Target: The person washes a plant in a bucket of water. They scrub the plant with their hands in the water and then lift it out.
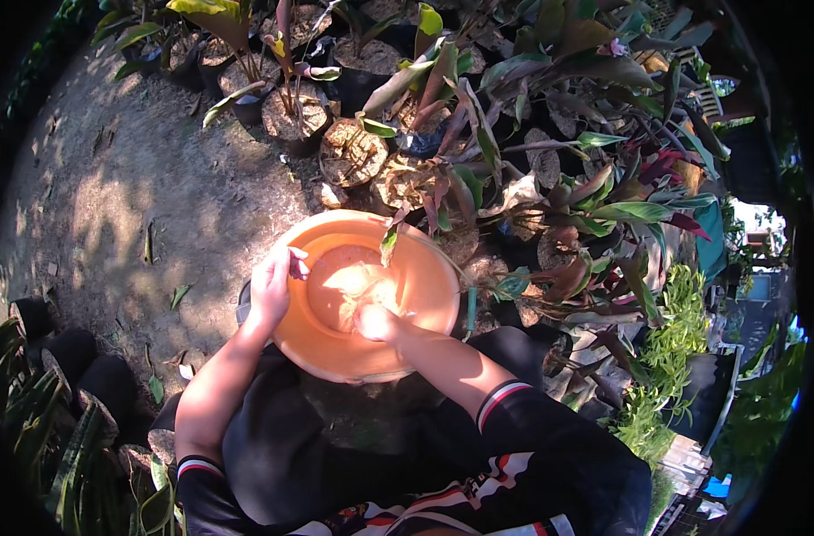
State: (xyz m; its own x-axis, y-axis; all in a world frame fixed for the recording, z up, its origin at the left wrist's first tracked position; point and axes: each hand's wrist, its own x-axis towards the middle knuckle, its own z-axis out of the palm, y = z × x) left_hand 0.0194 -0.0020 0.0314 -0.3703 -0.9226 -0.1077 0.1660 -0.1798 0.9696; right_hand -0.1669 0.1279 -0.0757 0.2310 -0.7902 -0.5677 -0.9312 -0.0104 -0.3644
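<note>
An orange plastic basin [433,281] sits before me at my knees, with shallow, stirred-up liquid [343,278] in its bottom. My left hand [273,285] is at the basin's left rim, its fingers curled over the edge and partly in shadow. Down inside the basin, my right hand [376,323] dips into the liquid near the lower middle. Bright sun washes out its fingers, and whether they hold anything is hidden. A drooping leaf [389,244] hangs over the basin's far rim.
Potted broad-leaved plants [296,110] in black grow bags crowd the far side and the right. More dark bags [105,388] and long-leaved plants [78,462] stand at lower left. Bare soil [145,187] with fallen leaves spreads to the left. A green stick-like piece [472,308] stands beside the basin.
</note>
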